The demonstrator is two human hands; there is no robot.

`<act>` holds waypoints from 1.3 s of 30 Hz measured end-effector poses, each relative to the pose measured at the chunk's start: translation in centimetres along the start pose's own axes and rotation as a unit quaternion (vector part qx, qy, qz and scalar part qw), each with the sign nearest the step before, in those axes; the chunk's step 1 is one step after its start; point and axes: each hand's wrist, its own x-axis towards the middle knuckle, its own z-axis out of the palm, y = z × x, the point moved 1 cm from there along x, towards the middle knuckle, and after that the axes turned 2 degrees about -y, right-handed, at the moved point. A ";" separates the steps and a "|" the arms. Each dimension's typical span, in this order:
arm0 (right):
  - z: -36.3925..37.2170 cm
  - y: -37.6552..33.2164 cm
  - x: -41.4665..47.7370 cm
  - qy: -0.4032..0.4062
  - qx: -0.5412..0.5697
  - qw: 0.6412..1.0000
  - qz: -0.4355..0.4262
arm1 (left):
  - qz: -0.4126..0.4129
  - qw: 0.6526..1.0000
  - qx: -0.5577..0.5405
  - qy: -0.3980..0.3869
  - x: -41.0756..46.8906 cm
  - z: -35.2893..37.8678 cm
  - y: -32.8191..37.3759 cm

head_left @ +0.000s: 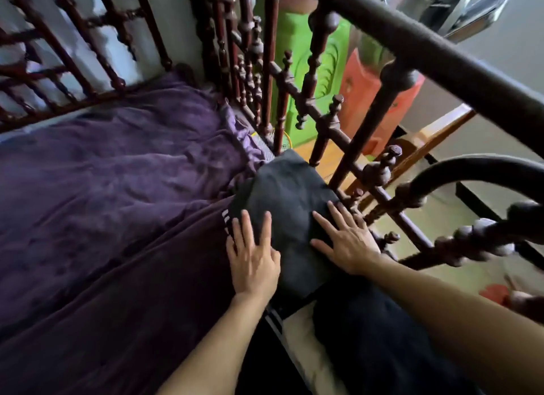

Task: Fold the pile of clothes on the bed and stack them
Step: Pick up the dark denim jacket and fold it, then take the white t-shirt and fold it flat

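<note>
A folded dark grey garment (290, 200) lies on the purple bedspread (112, 188) close to the bed's right rail. White stripes of a black garment (226, 218) show beneath its left edge. My left hand (253, 253) lies flat on the garment's left side with straight fingers. On its right side my right hand (344, 244) presses flat, fingers spread. More dark cloth (368, 335) lies just below the hands, by my forearms.
A dark turned-wood bed rail (332, 135) runs along the right edge, and a headboard (88, 56) along the back. Beyond the rail stand green (297, 70) and red (371, 100) plastic furniture and a wooden piece (435, 135) on the floor.
</note>
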 end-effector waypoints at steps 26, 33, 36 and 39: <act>-7.6 -11.8 -10.9 -0.018 -0.069 0.982 -0.174 | -0.185 0.946 -0.002 -0.264 -22.8 -12.9 -5.8; -11.9 -28.3 -20.5 0.025 -0.027 0.911 -0.410 | -0.328 0.937 -0.032 -0.118 -37.6 -22.9 -11.8; -13.1 -35.2 -25.4 0.049 -0.025 0.874 -0.482 | -0.378 0.924 -0.020 -0.060 -44.3 -27.0 -14.7; -13.4 -41.8 -30.1 0.065 -0.035 0.835 -0.546 | -0.422 0.906 -0.011 -0.018 -50.9 -30.1 -17.8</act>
